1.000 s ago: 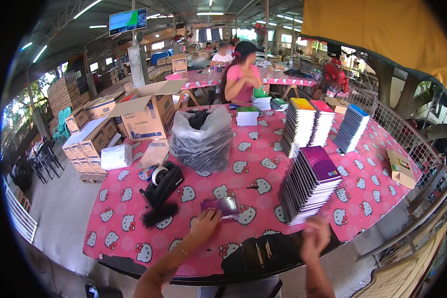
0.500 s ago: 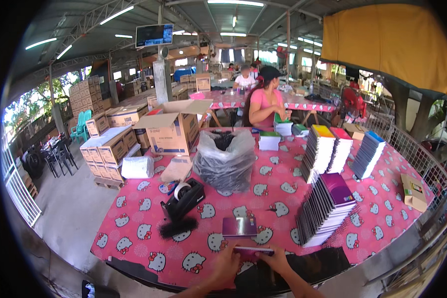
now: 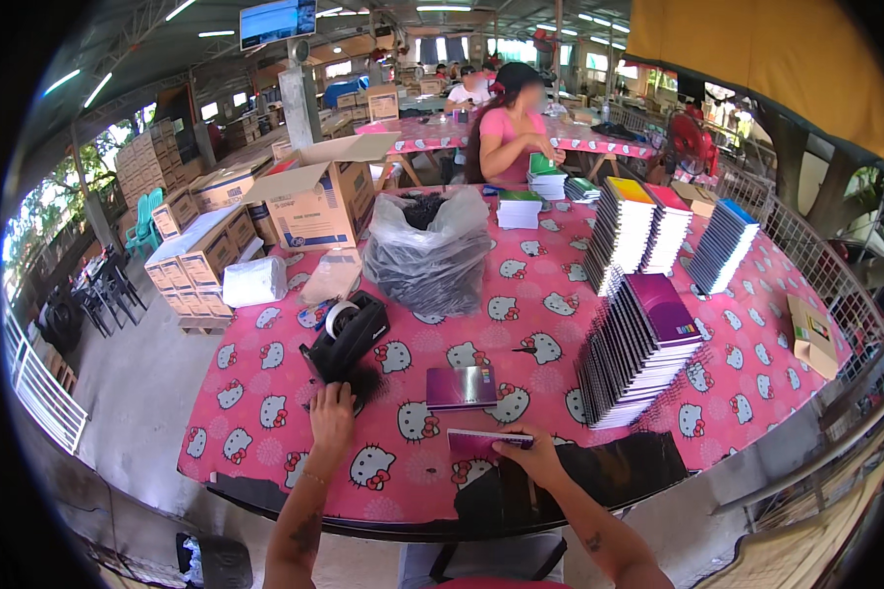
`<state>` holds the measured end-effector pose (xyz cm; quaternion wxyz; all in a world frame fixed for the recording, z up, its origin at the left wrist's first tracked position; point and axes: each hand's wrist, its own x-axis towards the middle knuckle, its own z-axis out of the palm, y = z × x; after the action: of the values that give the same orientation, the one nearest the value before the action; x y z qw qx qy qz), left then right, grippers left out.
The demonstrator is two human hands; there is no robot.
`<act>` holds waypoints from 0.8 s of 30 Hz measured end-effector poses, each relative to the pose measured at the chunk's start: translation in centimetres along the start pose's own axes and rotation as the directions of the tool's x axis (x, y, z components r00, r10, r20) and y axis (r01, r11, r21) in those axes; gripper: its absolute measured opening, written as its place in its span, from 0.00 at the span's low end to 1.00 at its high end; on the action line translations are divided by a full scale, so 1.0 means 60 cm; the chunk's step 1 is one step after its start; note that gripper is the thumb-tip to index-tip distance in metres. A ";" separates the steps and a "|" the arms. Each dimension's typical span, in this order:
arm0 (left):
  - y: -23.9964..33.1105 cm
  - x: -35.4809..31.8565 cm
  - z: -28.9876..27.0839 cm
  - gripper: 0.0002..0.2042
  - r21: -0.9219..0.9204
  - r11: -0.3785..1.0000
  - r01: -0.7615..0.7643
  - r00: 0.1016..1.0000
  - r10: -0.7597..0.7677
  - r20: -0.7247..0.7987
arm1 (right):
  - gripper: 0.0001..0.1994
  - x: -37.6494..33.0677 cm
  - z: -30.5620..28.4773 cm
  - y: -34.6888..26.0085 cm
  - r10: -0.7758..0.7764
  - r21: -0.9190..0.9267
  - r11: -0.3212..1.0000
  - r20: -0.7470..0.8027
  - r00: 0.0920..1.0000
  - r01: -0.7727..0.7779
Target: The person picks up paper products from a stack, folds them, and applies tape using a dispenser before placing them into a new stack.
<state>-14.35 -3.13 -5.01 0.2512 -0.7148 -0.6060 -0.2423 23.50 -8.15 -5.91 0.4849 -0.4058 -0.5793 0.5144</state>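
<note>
My right hand (image 3: 527,454) grips the right end of a small purple notebook (image 3: 473,442), held tilted over the table's front edge. My left hand (image 3: 332,420) reaches to a bundle of thin black strands (image 3: 367,385) that look like binding coils. Its fingers are bent at the bundle's near left side; what they pinch, if anything, is hidden. Just beyond the bundle stands a black tape dispenser (image 3: 349,336). Another purple notebook (image 3: 461,388) lies flat, beyond the held one. To the right rises a tall leaning stack of purple spiral notebooks (image 3: 643,351), black coil ends sticking out.
A pink patterned cloth (image 3: 403,466) covers the table. On it stand a clear bag of black strands (image 3: 427,260), an open carton (image 3: 314,208), yellow (image 3: 619,236), red (image 3: 666,231) and blue notebook stacks (image 3: 723,247). Across the table, a person in pink (image 3: 511,137) handles green notebooks (image 3: 542,177).
My left hand has let go of the held notebook and moved left to the black bundle. The right hand keeps the notebook. The view has tilted down.
</note>
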 end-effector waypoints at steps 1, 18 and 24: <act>0.002 0.008 -0.012 0.14 -0.005 1.000 0.027 1.000 -0.027 -0.009 | 0.10 0.007 0.003 -0.004 -0.031 0.004 1.000 0.019 0.999 0.031; 0.264 -0.056 -0.080 0.30 -0.770 0.111 0.628 0.778 -0.100 0.620 | 0.15 -0.002 0.005 -0.001 0.067 0.066 0.995 0.076 0.995 -0.072; 0.289 -0.066 -0.071 0.35 -0.777 -0.047 0.628 0.770 -0.113 0.628 | 0.15 -0.002 0.004 0.011 0.082 0.045 0.995 0.057 0.995 -0.084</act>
<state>1.99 -11.31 -5.50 -0.4952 -0.5190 -0.4879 -0.4973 23.28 -8.24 -6.59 0.4565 -0.4036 -0.5627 0.5587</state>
